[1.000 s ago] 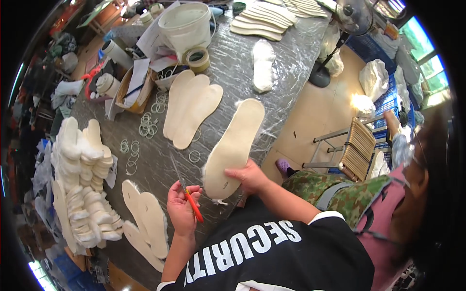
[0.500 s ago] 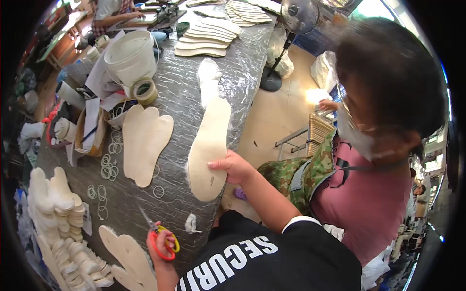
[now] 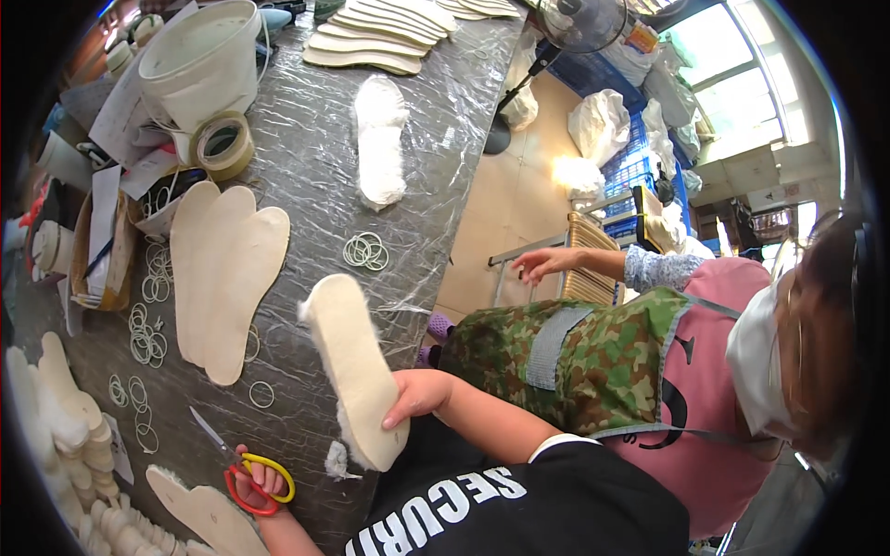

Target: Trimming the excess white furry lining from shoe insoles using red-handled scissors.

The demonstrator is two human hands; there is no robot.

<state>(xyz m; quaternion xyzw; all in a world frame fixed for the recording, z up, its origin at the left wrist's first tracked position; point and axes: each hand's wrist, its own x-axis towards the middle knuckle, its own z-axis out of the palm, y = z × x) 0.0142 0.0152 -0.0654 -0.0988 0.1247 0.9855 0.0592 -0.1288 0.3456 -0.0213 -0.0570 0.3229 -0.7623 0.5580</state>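
Right hand (image 3: 419, 397) pinching a cream insole (image 3: 349, 347) near its lower end, left hand (image 3: 263, 478) with scissors (image 3: 226, 448) at 8 o'clock

Thumb on top, fingers hidden beneath; from this grip the insole stretches lengthwise toward 11 o'clock. A white tuft (image 3: 337, 460) shows just beside its lower end, at 9 o'clock. The left hand, farther off, curls through the red and yellow handles, blades pointing toward 11 o'clock, clear of the insole
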